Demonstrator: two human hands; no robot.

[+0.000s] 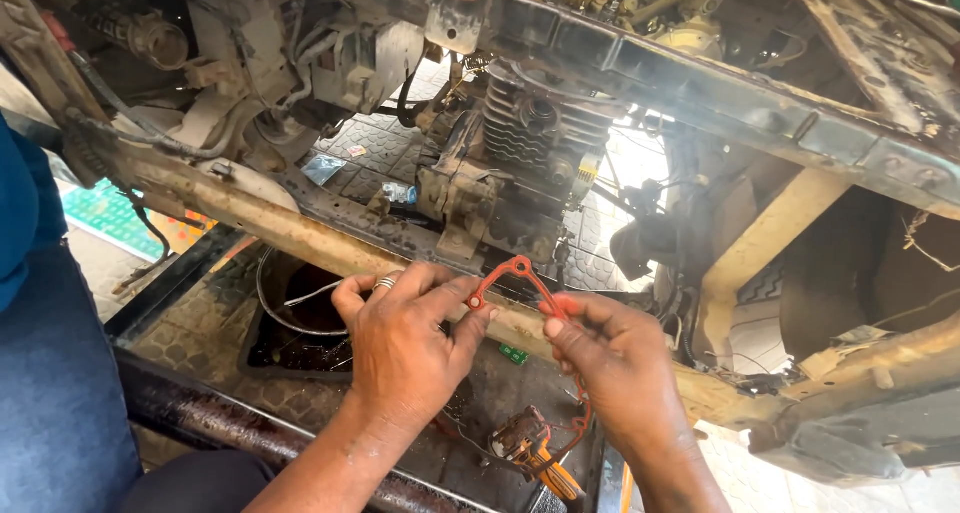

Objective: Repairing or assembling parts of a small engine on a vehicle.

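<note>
1. I'm standing over a stripped-down vehicle on a paved floor point(600, 263) of patterned blocks; daylight falls through the gaps in the bodywork.
2. A rusty, mud-caked frame rail point(270, 218) runs across from the left, and a second beam point(720, 93) crosses higher up toward the right.
3. Between them sits a finned engine point(530, 133), grimy and dark, with hoses and cables hanging around it.
4. Below the rail lies a black tray point(300, 348) holding dark oily liquid, with a thin wire loop resting in it.
5. The person's left hand point(405, 348), wearing a ring, is raised just in front of the rail; its fingers point(475, 303) are pinched narrowly on the upper left end of a thin red-orange gasket point(535, 278).
6. The right hand point(620, 373) is just beside it, thumb and forefinger closed on the gasket's right side.
7. The gasket is held in the air between both hands, below the engine; its loop rises above the fingertips and another stretch trails down past the right wrist.
8. Under the hands, a greasy metal part with an orange-yellow piece point(535, 448) lies on the dirty dark surface.
9. At the left edge there's a blue sleeve and grey-blue cloth point(50, 393), close to the tray.
</note>
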